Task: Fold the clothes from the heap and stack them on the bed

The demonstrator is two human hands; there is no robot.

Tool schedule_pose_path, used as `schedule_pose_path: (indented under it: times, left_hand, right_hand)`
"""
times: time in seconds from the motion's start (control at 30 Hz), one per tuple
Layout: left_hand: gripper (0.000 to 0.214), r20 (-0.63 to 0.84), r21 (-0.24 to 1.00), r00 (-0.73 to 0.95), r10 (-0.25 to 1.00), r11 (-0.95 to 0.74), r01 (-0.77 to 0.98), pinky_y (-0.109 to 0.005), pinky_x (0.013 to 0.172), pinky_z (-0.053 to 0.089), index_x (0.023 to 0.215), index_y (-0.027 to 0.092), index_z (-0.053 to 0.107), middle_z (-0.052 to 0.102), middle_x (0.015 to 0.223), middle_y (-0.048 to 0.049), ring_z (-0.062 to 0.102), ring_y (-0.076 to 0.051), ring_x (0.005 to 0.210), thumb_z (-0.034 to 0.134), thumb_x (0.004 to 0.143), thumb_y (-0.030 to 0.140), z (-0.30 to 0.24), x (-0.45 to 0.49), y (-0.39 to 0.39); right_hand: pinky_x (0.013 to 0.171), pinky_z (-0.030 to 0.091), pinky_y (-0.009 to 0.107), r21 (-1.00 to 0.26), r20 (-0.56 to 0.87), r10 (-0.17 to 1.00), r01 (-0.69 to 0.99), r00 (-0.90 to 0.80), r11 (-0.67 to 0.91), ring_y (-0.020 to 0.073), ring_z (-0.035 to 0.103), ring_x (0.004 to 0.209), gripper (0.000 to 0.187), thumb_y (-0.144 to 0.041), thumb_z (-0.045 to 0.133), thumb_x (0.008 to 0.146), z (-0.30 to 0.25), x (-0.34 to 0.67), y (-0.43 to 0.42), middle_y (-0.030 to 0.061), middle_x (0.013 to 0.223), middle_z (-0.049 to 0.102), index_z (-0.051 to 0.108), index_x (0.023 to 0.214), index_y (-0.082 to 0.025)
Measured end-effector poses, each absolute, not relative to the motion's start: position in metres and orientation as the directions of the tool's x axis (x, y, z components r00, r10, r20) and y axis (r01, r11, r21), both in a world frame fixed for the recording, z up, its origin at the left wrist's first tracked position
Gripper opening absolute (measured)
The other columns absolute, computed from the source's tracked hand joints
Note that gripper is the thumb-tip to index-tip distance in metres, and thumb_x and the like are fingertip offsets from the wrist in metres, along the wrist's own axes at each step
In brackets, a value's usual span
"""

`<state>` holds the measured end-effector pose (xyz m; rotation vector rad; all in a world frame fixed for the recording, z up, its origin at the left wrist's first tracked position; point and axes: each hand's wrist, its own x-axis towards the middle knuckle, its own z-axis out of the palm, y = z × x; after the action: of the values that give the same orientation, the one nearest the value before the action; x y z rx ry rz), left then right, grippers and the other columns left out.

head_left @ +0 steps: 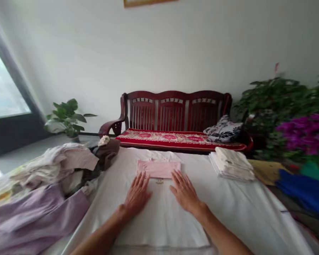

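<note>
My left hand (136, 196) and my right hand (184, 192) lie flat, fingers spread, on a white garment (162, 219) spread over a white-covered table (244, 212). The garment has a pink band (158, 168) across its far end, just beyond my fingertips, and a small gold mark (160, 182) sits between my hands. Neither hand holds anything.
A heap of unfolded clothes (55, 166) with a lilac piece (34, 216) lies at the left. A stack of folded white cloths (232, 163) rests at the right. Beyond stand a wooden bench (175, 113) with red cushion, plants (276, 102) and blue cloth (303, 191).
</note>
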<state>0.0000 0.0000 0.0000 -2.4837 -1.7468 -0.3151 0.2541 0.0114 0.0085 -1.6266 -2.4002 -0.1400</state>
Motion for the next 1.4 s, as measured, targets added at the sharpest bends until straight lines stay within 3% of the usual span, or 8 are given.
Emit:
schedule_pose_path:
  times: [0.17, 0.3, 0.47, 0.57, 0.73, 0.97, 1.23, 1.4]
  left_hand:
    - [0.064, 0.143, 0.053, 0.394, 0.908, -0.404, 0.913, -0.049, 0.122, 0.025, 0.156, 0.020, 0.033, 0.025, 0.164, -0.0123, 0.023, -0.029, 0.152, 0.043, 0.100, 0.049, -0.009, -0.030, -0.019]
    - [0.062, 0.156, 0.047, 0.469, 0.869, -0.481, 0.875, -0.050, 0.122, 0.025, 0.157, 0.027, 0.029, 0.025, 0.164, -0.0087, 0.023, -0.028, 0.152, 0.038, 0.101, 0.052, -0.014, -0.055, -0.042]
    - [0.055, 0.141, 0.086, 0.569, 0.810, -0.582, 0.808, -0.052, 0.120, 0.031, 0.156, 0.036, 0.031, 0.029, 0.163, -0.0050, 0.031, -0.028, 0.149, 0.044, 0.102, 0.040, -0.007, -0.082, -0.067]
    - [0.049, 0.134, 0.144, 0.639, 0.758, -0.652, 0.744, -0.048, 0.119, 0.035, 0.150, 0.037, 0.043, 0.040, 0.159, -0.0029, 0.039, -0.025, 0.145, 0.043, 0.102, 0.027, 0.006, -0.101, -0.080]
    - [0.044, 0.128, 0.262, 0.721, 0.681, -0.725, 0.637, -0.039, 0.115, 0.042, 0.126, 0.031, 0.064, 0.058, 0.145, -0.0014, 0.051, -0.021, 0.136, 0.046, 0.093, 0.008, 0.027, -0.121, -0.101]
    - [0.028, 0.183, 0.308, 0.733, 0.655, -0.746, 0.590, -0.033, 0.106, 0.049, 0.108, 0.027, 0.068, 0.068, 0.130, -0.0027, 0.060, -0.020, 0.126, 0.053, 0.091, 0.010, 0.034, -0.118, -0.108]
    - [0.014, 0.174, 0.257, 0.780, 0.601, -0.792, 0.553, -0.029, 0.100, 0.050, 0.103, 0.024, 0.064, 0.072, 0.120, -0.0044, 0.064, -0.018, 0.118, 0.050, 0.100, 0.020, 0.038, -0.115, -0.098]
    - [0.016, 0.171, 0.257, 0.776, 0.607, -0.788, 0.560, -0.028, 0.092, 0.051, 0.097, 0.023, 0.061, 0.071, 0.112, -0.0047, 0.065, -0.017, 0.107, 0.045, 0.102, 0.018, 0.037, -0.111, -0.094]
  right_hand:
    - [0.122, 0.023, 0.052, -0.058, 0.200, 0.903, 0.915, -0.381, 0.399, 0.0255, 0.027, 0.150, 0.061, -0.049, 0.033, 0.101, -0.016, 0.269, -0.006, 0.0103, 0.161, 0.034, 0.038, 0.153, -0.017]
    - [0.120, 0.028, 0.054, -0.088, 0.242, 0.894, 0.909, -0.376, 0.407, 0.0264, 0.032, 0.148, 0.059, -0.047, 0.036, 0.101, -0.020, 0.295, -0.009, 0.0091, 0.160, 0.037, 0.041, 0.152, -0.020]
    - [0.115, 0.039, 0.047, -0.295, 0.336, 0.875, 0.843, -0.348, 0.449, 0.0248, 0.047, 0.138, 0.048, -0.036, 0.041, 0.098, -0.019, 0.331, -0.011, 0.0107, 0.149, 0.053, 0.056, 0.141, -0.022]
    - [0.113, 0.042, 0.045, -0.443, 0.282, 0.902, 0.790, -0.326, 0.424, 0.0235, 0.053, 0.133, 0.046, -0.025, 0.044, 0.091, -0.015, 0.354, -0.014, 0.0087, 0.144, 0.057, 0.064, 0.132, -0.025]
    - [0.118, 0.033, 0.047, -0.563, 0.154, 0.903, 0.715, -0.402, 0.415, 0.0232, 0.045, 0.140, 0.060, -0.011, 0.049, 0.074, -0.005, 0.371, -0.028, 0.0040, 0.152, 0.050, 0.068, 0.127, -0.030]
    - [0.119, 0.029, 0.050, -0.700, 0.078, 0.856, 0.583, -0.511, 0.412, 0.0270, 0.033, 0.147, 0.052, -0.010, 0.061, 0.072, 0.012, 0.353, -0.044, 0.0042, 0.154, 0.047, 0.074, 0.118, -0.031]
    - [0.120, 0.025, 0.053, -0.740, 0.023, 0.873, 0.579, -0.487, 0.343, 0.0298, 0.034, 0.146, 0.028, -0.020, 0.068, 0.075, 0.012, 0.351, -0.043, 0.0055, 0.146, 0.057, 0.080, 0.098, -0.029]
    - [0.120, 0.025, 0.049, -0.676, -0.010, 0.841, 0.623, -0.541, 0.393, 0.0279, 0.033, 0.147, 0.041, -0.015, 0.064, 0.071, 0.015, 0.357, -0.045, 0.0009, 0.149, 0.054, 0.079, 0.105, -0.033]
